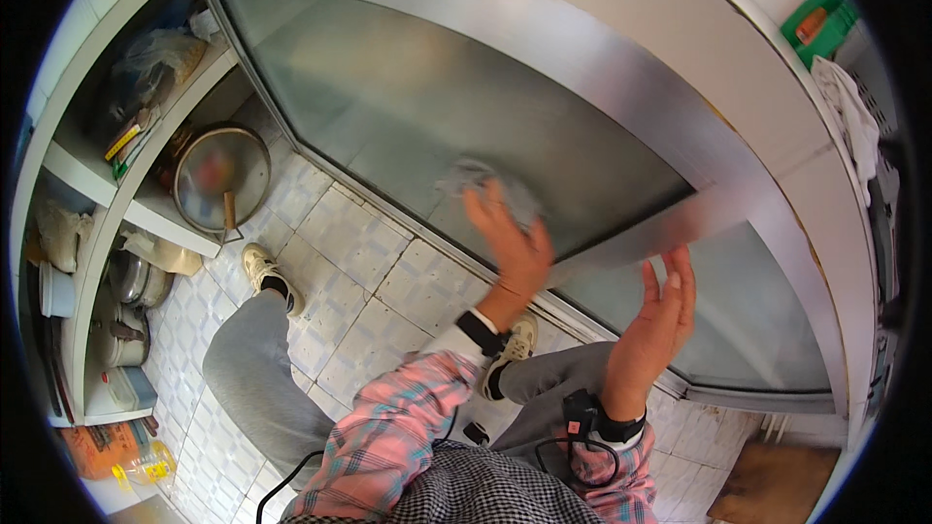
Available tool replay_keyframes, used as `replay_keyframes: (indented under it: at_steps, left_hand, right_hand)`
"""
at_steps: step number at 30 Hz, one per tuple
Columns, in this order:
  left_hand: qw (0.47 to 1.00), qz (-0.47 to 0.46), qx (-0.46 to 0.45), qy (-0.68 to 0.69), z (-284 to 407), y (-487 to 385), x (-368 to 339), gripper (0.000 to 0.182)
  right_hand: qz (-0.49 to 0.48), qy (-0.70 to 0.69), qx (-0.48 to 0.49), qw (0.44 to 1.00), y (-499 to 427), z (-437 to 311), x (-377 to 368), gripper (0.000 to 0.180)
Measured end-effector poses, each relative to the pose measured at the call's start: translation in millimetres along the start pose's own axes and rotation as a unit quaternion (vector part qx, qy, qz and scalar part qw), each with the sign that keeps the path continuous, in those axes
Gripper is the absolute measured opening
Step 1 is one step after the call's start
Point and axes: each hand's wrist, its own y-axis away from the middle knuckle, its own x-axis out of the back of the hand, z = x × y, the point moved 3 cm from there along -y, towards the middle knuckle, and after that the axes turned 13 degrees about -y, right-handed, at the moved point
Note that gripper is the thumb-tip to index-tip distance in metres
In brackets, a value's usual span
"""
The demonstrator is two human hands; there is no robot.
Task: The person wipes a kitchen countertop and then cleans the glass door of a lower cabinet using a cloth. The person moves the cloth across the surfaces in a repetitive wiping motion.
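Note:
My left hand [510,247] presses a grey cloth [502,193] flat against the frosted glass panel [349,87] of a cabinet door. The cloth and fingers are slightly blurred. To its right, my right hand [662,306] is raised beside the metal door frame [641,225], its fingertips at the frame's lower part, and nothing shows in it. A second glass panel [757,306] lies behind and right of that hand. Both wrists wear black bands.
Open shelves [109,233] on the left hold plastic bags, pots and a round glass lid [222,178]. A clear plastic bottle [149,462] lies at lower left. A green container [819,25] and a white cloth [848,116] are on the counter at upper right. A brown board [775,480] stands at lower right.

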Motion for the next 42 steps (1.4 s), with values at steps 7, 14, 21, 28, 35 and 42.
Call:
replay_keyframes:
  at_steps: [7, 14, 21, 28, 35, 42]
  left_hand:
    - [0.933, -0.088, -0.349, -0.005, -13.3, 12.1, -2.4, 0.065]
    - [0.981, 0.113, 0.157, -0.018, -173.0, -79.1, -4.2, 0.059]
    - [0.994, -0.066, 0.083, 0.017, -97.6, 39.1, -12.5, 0.077]
    - [0.966, -0.021, 0.256, 0.0, -227.7, 28.1, -35.9, 0.078]
    - [0.966, -0.047, 0.25, -0.051, -212.5, 51.0, -44.3, 0.077]
    - [0.88, -0.202, 0.405, 0.142, -194.7, 130.0, -29.0, 0.079]
  right_hand:
    - [0.014, -0.017, 0.004, 1.0, 6.4, -5.7, -10.5, 0.045]
    - [0.027, 0.024, 0.012, 0.999, 7.7, -4.7, -9.1, 0.046]
    - [0.02, 0.03, 0.042, 0.998, 9.5, -2.0, -11.5, 0.05]
    - [0.01, 0.095, 0.062, 0.994, 10.9, -0.2, -19.1, 0.052]
    - [0.028, 0.211, 0.11, 0.971, 16.0, 5.6, -34.9, 0.055]
    - [0.019, 0.168, 0.096, 0.981, 14.1, 5.5, -29.5, 0.056]
